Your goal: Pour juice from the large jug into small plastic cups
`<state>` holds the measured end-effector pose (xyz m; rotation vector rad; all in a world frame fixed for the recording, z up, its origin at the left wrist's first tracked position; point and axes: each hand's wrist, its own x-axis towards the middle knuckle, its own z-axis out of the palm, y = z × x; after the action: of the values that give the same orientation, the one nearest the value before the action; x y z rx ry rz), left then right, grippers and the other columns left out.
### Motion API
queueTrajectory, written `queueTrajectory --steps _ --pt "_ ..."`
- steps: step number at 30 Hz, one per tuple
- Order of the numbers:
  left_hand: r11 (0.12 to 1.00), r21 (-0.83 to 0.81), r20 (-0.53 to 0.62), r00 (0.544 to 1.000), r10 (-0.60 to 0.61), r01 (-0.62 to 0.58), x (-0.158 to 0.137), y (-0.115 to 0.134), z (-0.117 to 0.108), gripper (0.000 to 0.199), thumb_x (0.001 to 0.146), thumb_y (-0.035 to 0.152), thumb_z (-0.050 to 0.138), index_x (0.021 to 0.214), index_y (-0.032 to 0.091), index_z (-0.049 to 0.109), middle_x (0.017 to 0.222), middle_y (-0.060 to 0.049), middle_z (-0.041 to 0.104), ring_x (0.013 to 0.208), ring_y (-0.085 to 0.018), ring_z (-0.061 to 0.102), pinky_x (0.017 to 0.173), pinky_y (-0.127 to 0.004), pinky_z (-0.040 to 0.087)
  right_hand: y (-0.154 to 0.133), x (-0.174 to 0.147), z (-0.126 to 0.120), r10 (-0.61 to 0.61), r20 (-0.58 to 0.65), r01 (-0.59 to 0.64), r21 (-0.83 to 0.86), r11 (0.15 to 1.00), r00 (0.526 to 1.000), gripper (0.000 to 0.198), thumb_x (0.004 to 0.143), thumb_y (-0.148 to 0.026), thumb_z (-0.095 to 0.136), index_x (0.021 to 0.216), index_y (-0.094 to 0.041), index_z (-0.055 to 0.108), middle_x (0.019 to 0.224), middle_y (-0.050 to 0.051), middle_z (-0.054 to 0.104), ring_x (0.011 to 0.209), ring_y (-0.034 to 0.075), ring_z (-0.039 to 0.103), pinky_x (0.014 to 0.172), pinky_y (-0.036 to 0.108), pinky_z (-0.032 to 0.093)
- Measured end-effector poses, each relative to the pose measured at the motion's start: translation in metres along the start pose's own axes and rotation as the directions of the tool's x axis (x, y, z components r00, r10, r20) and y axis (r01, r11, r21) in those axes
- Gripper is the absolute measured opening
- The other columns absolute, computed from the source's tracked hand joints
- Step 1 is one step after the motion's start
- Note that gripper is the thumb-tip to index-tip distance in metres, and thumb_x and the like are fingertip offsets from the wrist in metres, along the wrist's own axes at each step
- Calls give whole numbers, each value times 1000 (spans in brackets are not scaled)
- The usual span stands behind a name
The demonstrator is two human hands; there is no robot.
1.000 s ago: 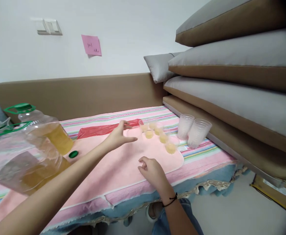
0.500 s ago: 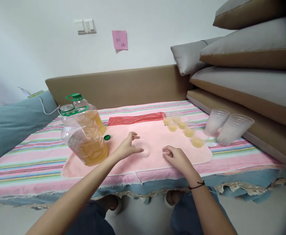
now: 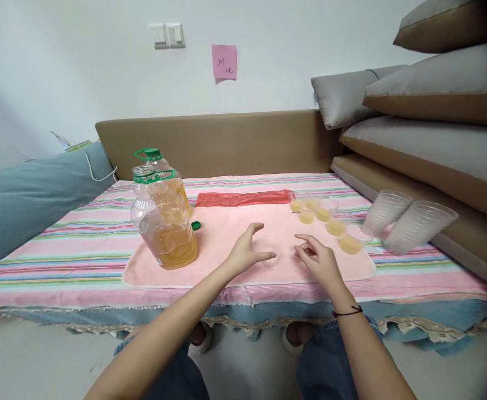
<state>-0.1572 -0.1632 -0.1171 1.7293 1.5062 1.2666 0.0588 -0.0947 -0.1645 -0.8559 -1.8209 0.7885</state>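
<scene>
My left hand (image 3: 249,249) curves its thumb and fingers around the left side of a clear plastic cup (image 3: 271,250) on the pink cloth (image 3: 226,269). The cup is faint, and its exact contact with the fingers is hard to see. To the right of that cup, my right hand (image 3: 315,256) hovers with loosely bent, parted fingers and nothing in it. Farther right, several clear cups of yellow liquid (image 3: 335,228) stand grouped. At left are an uncapped bottle of amber liquid (image 3: 172,244) and a second, capped bottle (image 3: 154,154) behind it.
A green cap (image 3: 195,225) lies beside the bottles. A folded red plastic bag (image 3: 243,198) runs along the cloth's back edge. Two stacks of clear cups (image 3: 387,211) lean at right, before piled cushions (image 3: 426,139). The bed's front edge (image 3: 310,314) is near my knees.
The view has shifted, so the scene sits farther right. Relative to the cloth, my left hand and the clear cup have moved slightly right. My right hand's index finger has straightened.
</scene>
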Motion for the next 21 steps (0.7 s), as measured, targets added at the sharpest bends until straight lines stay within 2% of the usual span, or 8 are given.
queueTrajectory --steps 2,4,6,9,11,13,16,21 --pt "992 76 -96 989 111 -104 -2 9 -10 62 71 36 79 123 23 50 136 -13 57 128 -29 54 109 -49 40 -3 0 1 -39 -58 40 17 999 998 40 86 -43 57 114 -15 63 72 2 65 67 19 65 62 28 51" --pt "934 245 -228 920 318 -262 -6 16 -26 53 79 37 72 124 23 48 136 -13 57 129 -28 53 109 -49 41 -6 0 3 -73 -138 78 30 997 988 37 88 -40 59 114 -15 62 73 2 65 68 18 65 63 27 52" --pt "792 485 -332 760 558 -370 -14 18 -48 50 81 36 71 123 24 47 137 -12 55 135 -29 46 112 -52 36 -9 0 7 -104 -228 117 42 992 968 33 90 -37 60 114 -15 62 75 2 66 70 17 65 64 26 52" --pt "638 723 -480 472 740 -265 -31 8 -84 51 76 35 75 116 24 45 137 -11 51 140 -31 39 117 -56 26 -17 -1 17 -158 -361 190 53 980 919 26 93 -32 61 113 -16 63 77 2 66 72 16 65 69 27 52" --pt "706 696 -639 334 693 -134 -44 -4 -107 52 76 37 72 116 23 41 140 -12 45 141 -30 36 120 -55 21 -23 -2 26 -203 -431 247 50 968 879 22 95 -28 60 112 -16 63 78 2 65 73 16 64 73 28 51" --pt "802 594 -765 268 586 -58 -54 -18 -128 60 79 40 69 123 20 34 147 -16 33 145 -29 28 122 -54 15 -31 -4 37 -256 -474 308 34 951 843 18 95 -24 60 111 -16 64 80 3 65 74 16 63 75 29 50" --pt "893 451 -847 306 434 -17 -64 -39 -153 75 80 40 68 136 14 24 152 -20 25 148 -28 22 123 -52 12 -44 -6 54 -357 -473 407 4 914 806 14 94 -18 60 107 -18 64 83 3 64 75 16 61 76 31 49" --pt "982 185 -856 498 138 46 -73 -64 -170 90 76 39 73 142 14 19 149 -26 34 138 -32 44 112 -49 40 -71 -15 92 -499 -329 540 41 841 802 18 93 -11 58 107 -21 62 86 4 63 83 19 60 77 35 49"
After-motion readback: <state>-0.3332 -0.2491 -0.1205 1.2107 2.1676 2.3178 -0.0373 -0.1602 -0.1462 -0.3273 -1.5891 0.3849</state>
